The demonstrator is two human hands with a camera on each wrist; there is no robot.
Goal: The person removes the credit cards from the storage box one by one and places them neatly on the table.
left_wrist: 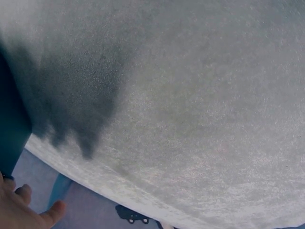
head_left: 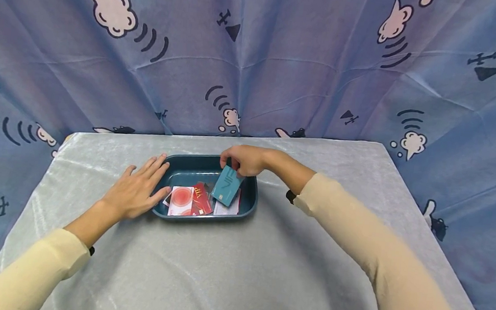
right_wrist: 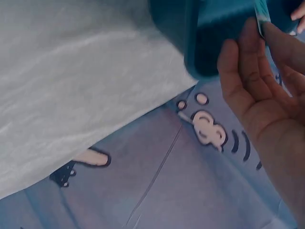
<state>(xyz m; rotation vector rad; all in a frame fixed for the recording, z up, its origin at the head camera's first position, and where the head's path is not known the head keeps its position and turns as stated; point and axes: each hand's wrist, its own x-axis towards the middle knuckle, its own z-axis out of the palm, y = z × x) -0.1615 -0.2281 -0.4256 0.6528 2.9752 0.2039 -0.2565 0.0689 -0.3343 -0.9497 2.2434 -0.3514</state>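
A teal VIP card (head_left: 227, 185) is pinched by its upper end between the thumb and fingers of my right hand (head_left: 244, 159). It tilts over the right part of a dark teal tray (head_left: 249, 209). In the right wrist view the card (right_wrist: 261, 14) shows edge-on between the fingertips. My left hand (head_left: 136, 192) rests with fingers spread on the tray's left rim. Inside the tray lie a white card with a red circle (head_left: 181, 199), a red VIP card (head_left: 201, 198) and a whitish card (head_left: 227, 208), partly covered by the teal one.
The tray stands on a table under a light grey velvety cloth (head_left: 237, 272). Behind the table hangs a blue-purple curtain (head_left: 281, 79) with cartoon clouds and planes. In the left wrist view the cloth (left_wrist: 190, 119) carries a shadow of the hand.
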